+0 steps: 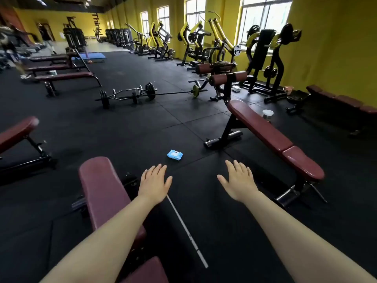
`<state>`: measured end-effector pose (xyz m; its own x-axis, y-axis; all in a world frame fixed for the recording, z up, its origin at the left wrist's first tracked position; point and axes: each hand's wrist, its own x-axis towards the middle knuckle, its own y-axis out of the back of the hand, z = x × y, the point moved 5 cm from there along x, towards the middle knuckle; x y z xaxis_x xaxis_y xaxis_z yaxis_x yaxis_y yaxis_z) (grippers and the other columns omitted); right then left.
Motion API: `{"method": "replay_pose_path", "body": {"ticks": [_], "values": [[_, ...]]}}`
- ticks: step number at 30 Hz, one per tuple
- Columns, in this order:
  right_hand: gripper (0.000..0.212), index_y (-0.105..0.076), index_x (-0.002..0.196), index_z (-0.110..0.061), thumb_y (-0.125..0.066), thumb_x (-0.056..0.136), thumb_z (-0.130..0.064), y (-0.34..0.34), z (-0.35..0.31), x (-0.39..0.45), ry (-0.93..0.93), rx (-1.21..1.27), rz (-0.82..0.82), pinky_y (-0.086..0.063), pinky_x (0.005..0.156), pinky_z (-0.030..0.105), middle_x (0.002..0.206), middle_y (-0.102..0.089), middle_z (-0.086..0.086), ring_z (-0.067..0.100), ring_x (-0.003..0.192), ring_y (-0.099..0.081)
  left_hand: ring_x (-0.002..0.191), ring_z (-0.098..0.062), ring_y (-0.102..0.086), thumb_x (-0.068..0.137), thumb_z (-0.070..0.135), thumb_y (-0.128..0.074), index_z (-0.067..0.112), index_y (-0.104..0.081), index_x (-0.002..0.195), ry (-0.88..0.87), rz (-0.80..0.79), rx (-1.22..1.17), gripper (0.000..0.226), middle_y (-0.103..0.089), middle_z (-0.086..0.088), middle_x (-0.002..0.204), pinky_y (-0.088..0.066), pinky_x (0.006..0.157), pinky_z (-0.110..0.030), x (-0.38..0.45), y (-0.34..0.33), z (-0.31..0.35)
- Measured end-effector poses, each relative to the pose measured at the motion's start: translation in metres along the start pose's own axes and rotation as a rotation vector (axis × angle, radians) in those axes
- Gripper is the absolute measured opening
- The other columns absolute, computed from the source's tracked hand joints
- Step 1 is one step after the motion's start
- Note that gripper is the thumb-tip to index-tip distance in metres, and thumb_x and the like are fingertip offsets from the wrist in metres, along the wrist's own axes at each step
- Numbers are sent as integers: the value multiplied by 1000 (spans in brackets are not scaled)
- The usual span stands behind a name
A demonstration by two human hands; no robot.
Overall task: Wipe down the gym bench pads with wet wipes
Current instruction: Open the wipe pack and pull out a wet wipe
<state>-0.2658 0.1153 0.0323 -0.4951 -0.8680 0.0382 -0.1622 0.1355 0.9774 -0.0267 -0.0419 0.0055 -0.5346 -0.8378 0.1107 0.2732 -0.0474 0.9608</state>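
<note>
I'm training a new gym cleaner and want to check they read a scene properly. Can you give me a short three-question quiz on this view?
1. True or false: the left hand already holds a wipe.
2. Where does the blue wet wipes pack lie? A) on the near bench pad B) on the black floor ahead of both hands C) on the sit-up bench to the right
3. In one word, how are the fingers of the right hand: straight or curled?

Key: 1 false, it holds nothing; 2 B; 3 straight.
</note>
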Motion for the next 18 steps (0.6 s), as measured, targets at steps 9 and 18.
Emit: {"method": "replay_pose_path", "body": {"ticks": [9,18], "values": [[68,-19,155,-15,-35,101,-53,-12,106,146,50,85,-51,-12,122,43,160,-24,11,27,149,-15,148,-18,-26,103,43,-37,23,-37,151,151,-54,-117,52,-33,0,159,-15,122,-38,124,-81,67],[67,-22,154,-15,-34,100,-54,-44,142,296,85,100,-158,-15,122,44,159,-27,11,27,149,-16,151,-18,-18,105,47,-29,24,-30,154,209,-108,-68,55,-26,1,162,-9,123,-39,232,-114,76]]}}
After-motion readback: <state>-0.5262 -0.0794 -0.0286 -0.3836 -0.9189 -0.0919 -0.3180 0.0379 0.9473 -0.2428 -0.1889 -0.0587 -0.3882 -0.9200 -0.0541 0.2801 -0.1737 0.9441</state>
